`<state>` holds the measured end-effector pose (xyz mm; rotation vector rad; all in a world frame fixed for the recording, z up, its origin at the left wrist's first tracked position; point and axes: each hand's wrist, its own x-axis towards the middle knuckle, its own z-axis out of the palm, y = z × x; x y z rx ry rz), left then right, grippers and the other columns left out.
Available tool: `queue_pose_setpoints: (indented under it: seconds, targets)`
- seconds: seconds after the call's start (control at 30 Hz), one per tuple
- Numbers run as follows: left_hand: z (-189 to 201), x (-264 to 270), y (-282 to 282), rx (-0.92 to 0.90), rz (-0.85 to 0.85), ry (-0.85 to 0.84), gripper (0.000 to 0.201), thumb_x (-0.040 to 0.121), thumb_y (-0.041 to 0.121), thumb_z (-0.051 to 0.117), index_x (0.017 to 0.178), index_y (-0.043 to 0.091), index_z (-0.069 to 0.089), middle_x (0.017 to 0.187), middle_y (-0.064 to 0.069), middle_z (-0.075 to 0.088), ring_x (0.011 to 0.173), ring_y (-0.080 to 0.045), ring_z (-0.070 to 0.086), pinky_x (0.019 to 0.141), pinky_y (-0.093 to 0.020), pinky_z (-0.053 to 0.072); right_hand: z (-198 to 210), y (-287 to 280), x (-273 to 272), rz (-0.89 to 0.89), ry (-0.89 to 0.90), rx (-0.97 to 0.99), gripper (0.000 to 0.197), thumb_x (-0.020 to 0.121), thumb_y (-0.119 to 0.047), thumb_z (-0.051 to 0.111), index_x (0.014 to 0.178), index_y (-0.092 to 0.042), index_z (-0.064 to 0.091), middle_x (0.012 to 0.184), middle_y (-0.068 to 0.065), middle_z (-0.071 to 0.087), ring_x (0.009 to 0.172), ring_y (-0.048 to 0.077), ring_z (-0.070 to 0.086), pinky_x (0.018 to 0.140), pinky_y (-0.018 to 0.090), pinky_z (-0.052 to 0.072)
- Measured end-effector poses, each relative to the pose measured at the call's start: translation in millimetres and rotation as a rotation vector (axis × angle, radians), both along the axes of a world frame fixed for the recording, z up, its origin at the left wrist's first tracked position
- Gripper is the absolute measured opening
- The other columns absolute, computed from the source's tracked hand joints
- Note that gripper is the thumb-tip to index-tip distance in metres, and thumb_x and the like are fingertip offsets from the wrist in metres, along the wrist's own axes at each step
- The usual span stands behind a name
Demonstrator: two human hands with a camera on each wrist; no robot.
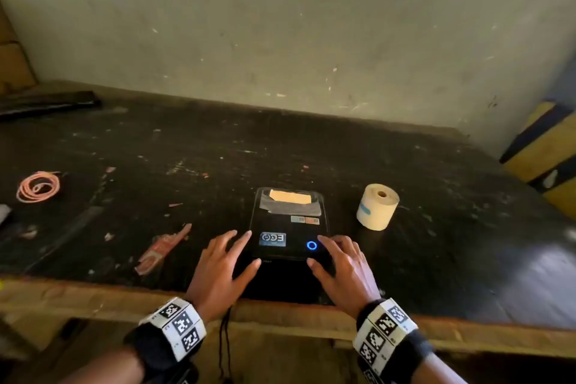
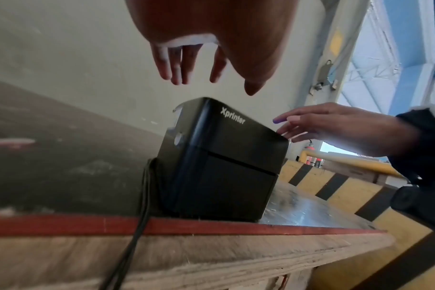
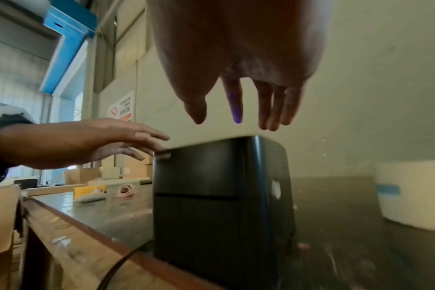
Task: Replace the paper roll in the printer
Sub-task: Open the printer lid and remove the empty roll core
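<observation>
While the printer [image 1: 288,227] stands at the near edge of the table [image 1: 124,140], the left hand [image 1: 219,268] and right hand [image 1: 343,268] are held above its top, fingers spread, nothing gripped. The paper roll [image 1: 377,210] is seen upright just right of it.

Readable marks on the printer, the wall sign and the wrist bands

The black printer [image 2: 224,157] carries the white brand word "Xprinter" [image 2: 232,115] along the top edge of its near face; from the right wrist only the ending "printer" shows. A small label [image 1: 272,239] on the printer's top, near its left side, bears large letters that appear mirrored and cannot be read surely. On the far wall at the left hangs a sign [image 3: 122,107] with a red no-smoking symbol; its wording is too blurred to read. The white bands [image 1: 174,326] on both wrists bear black square code patterns with tiny figures, too small to read.
</observation>
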<state>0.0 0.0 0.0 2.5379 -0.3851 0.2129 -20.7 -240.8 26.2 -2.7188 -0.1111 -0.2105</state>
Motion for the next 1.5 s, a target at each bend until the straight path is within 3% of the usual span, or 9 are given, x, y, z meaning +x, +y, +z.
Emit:
queue_pose_setpoints:
  seconds: [0.1,0.2,0.4,0.57,0.8,1.0,1.17,1.33,1.5]
  targets:
    - [-19,4,-3,-0.076,0.062,0.087,0.077,0.072,0.074,0.022,0.141,0.038,0.023,0.148,-0.009,0.03,0.137,-0.024,0.022,0.111,-0.04,0.024,-18,2,2,-0.04,0.098,0.025,0.063,0.086,-0.06,0.045,0.142,-0.036,0.028,0.148,0.008,0.032,0.134,0.024,0.032,0.109,0.036,0.03]
    - [-35,9,-4,-0.234,0.041,0.103,0.065,0.078,0.069,0.028,0.138,0.045,0.024,0.141,-0.011,0.043,0.133,-0.023,0.033,0.109,-0.044,0.033,-36,6,3,-0.035,0.149,0.125,0.065,0.087,-0.06,0.042,0.143,-0.043,0.014,0.149,0.011,0.035,0.137,0.026,0.031,0.112,0.042,0.03]
    - [-42,7,-5,-0.333,0.011,0.117,0.057,0.085,0.062,0.034,0.138,0.048,0.018,0.141,-0.005,0.046,0.128,-0.018,0.043,0.1,-0.022,0.028,-53,13,3,-0.034,0.096,0.231,0.068,0.088,-0.051,0.048,0.141,-0.05,0.004,0.143,0.011,0.044,0.127,0.028,0.047,0.103,0.046,0.043]
    - [-41,6,-9,-0.411,-0.005,0.147,0.053,0.089,0.049,0.04,0.137,0.048,0.017,0.142,-0.006,0.044,0.128,-0.018,0.042,0.1,-0.023,0.029,-60,16,4,-0.051,0.105,0.185,0.074,0.089,-0.05,0.048,0.142,-0.045,-0.003,0.141,0.01,0.047,0.121,0.026,0.052,0.101,0.043,0.045]
    - [-58,11,-9,-0.431,0.03,0.113,0.059,0.08,0.067,0.033,0.135,0.055,0.017,0.139,-0.007,0.046,0.128,-0.02,0.042,0.104,-0.042,0.04,-64,16,4,-0.09,0.059,0.114,0.075,0.088,-0.053,0.045,0.141,-0.045,-0.007,0.133,0.012,0.053,0.117,0.026,0.054,0.1,0.04,0.043]
    - [-59,13,-9,-0.421,0.05,0.064,0.054,0.086,0.056,0.046,0.133,0.058,0.018,0.132,-0.009,0.05,0.121,-0.02,0.046,0.099,-0.036,0.038,-63,12,6,-0.097,0.049,0.033,0.072,0.086,-0.061,0.036,0.142,-0.043,-0.007,0.134,0.014,0.05,0.12,0.026,0.05,0.105,0.039,0.036]
    - [-55,16,-5,-0.367,0.033,0.028,0.057,0.08,0.063,0.038,0.134,0.052,0.02,0.128,-0.011,0.053,0.118,-0.021,0.048,0.093,-0.028,0.035,-62,8,10,-0.087,0.01,-0.031,0.074,0.077,-0.077,0.012,0.141,-0.046,-0.009,0.123,0.013,0.057,0.111,0.025,0.056,0.1,0.038,0.042]
    - [-27,25,-5,-0.367,-0.02,0.044,0.061,0.083,0.062,0.043,0.137,0.05,0.017,0.127,-0.013,0.053,0.115,-0.022,0.051,0.093,-0.029,0.037,-34,5,18,-0.069,0.011,0.041,0.076,0.083,-0.067,0.036,0.144,-0.041,-0.001,0.133,0.008,0.054,0.117,0.02,0.052,0.103,0.036,0.037]
    - [20,65,-13,-0.421,0.052,-0.094,0.063,0.084,0.043,0.056,0.139,0.041,0.025,0.118,-0.009,0.063,0.109,-0.017,0.058,0.094,-0.033,0.044,11,1,50,-0.112,-0.143,0.216,0.078,0.088,-0.049,0.049,0.147,-0.034,0.001,0.119,0.011,0.063,0.104,0.023,0.06,0.094,0.037,0.043]
